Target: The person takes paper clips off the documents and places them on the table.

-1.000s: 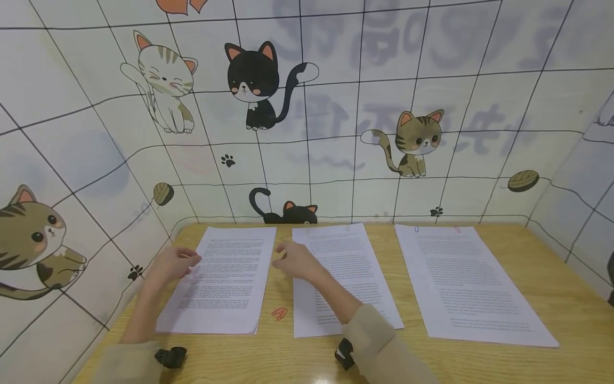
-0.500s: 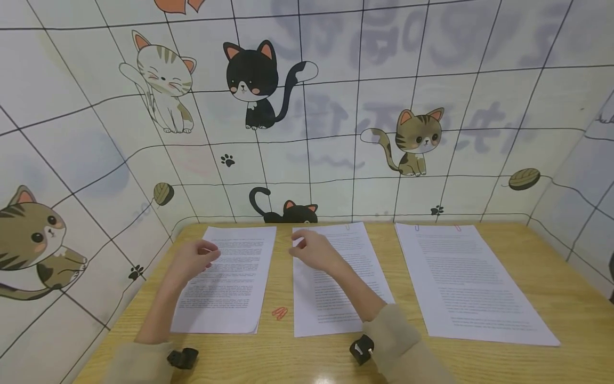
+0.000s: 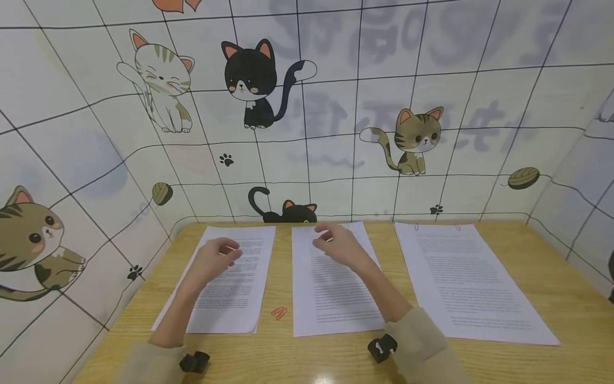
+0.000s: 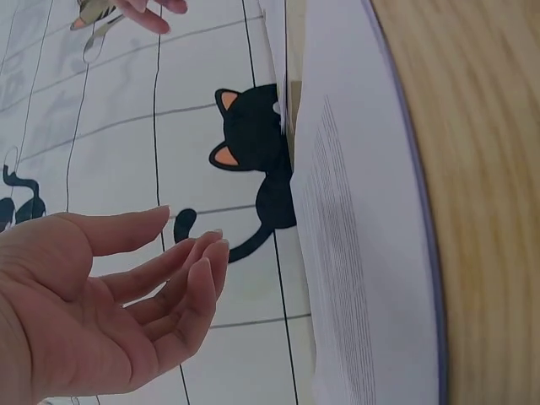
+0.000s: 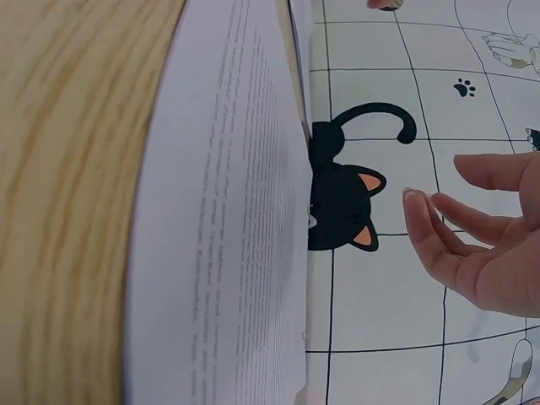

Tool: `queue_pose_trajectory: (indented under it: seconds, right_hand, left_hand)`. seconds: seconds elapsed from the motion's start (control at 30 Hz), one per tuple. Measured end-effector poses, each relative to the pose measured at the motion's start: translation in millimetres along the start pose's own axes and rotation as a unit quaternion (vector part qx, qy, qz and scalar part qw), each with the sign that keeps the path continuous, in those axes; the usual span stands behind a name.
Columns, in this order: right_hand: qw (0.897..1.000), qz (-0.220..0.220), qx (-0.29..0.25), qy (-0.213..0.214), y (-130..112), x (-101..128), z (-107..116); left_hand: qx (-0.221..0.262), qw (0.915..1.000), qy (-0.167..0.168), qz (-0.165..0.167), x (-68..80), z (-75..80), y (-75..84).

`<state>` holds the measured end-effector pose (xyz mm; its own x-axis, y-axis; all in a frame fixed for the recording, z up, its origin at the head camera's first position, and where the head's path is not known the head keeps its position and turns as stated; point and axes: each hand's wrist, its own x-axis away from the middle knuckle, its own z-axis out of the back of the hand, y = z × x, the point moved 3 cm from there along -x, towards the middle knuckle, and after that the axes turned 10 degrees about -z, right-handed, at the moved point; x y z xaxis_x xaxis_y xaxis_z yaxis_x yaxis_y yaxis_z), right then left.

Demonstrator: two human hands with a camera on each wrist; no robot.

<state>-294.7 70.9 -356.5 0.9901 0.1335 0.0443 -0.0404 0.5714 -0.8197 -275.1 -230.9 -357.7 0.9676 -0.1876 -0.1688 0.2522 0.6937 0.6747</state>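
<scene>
Above the left stack of printed paper [image 3: 230, 298] hovers my left hand [image 3: 215, 258], its fingers loosely bent and holding nothing. In the left wrist view the same hand [image 4: 110, 304] shows a gap between thumb and fingertips. My right hand [image 3: 339, 245] hangs over the upper part of the middle stack of printed paper [image 3: 336, 298], likewise with nothing in it. The right wrist view shows that hand [image 5: 489, 236] with thumb and fingers apart. Red paper clips [image 3: 279, 313] lie on the table between these two stacks.
A third stack of printed paper [image 3: 479, 288] lies at the right, with a blue paper clip [image 3: 417, 228] and a red one [image 3: 457, 228] on its top edge. Behind the wooden table [image 3: 268, 357] stands a wall [image 3: 331, 160] printed with cats.
Both hands have moved to the right and slightly farther from me. The left has come over its stack; the right has gone from the middle stack's left edge to its top. Papers have stayed put.
</scene>
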Motion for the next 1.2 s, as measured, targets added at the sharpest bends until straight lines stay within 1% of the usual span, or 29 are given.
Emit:
queue_pose_trajectory:
  seconds: [0.1,0.27,0.57,0.77,0.83,0.93,1.03,1.2]
  right_hand:
    - [1.000,0.002,-0.008,0.021,5,1,8]
    - [0.999,-0.004,-0.020,0.044,13,3,23]
    - [0.998,-0.019,-0.035,0.055,35,9,51]
    - [0.997,-0.044,-0.034,0.059,51,14,66]
    - [0.996,-0.059,-0.035,0.054,57,15,70]
    - [0.995,-0.081,-0.035,0.035,65,17,75]
    - [0.994,-0.102,-0.023,0.016,72,18,77]
    - [0.994,-0.110,-0.003,-0.017,80,14,79]
  left_hand:
    - [0.011,0.9999,0.002,-0.009,-1.1,-7.3,8.1]
    - [0.028,0.9996,-0.003,-0.010,-7.3,-22.0,15.1]
    - [0.065,0.9976,-0.011,-0.019,-13.1,-45.2,30.8]
    - [0.086,0.9961,-0.015,-0.016,-19.6,-59.0,33.7]
    - [0.095,0.9953,-0.015,-0.013,-21.9,-63.0,33.7]
    - [0.111,0.9937,-0.016,-0.009,-24.8,-68.4,35.0]
    - [0.126,0.9918,-0.019,-0.003,-27.1,-73.1,37.2]
    - [0.128,0.9911,-0.035,0.015,-29.8,-80.0,40.1]
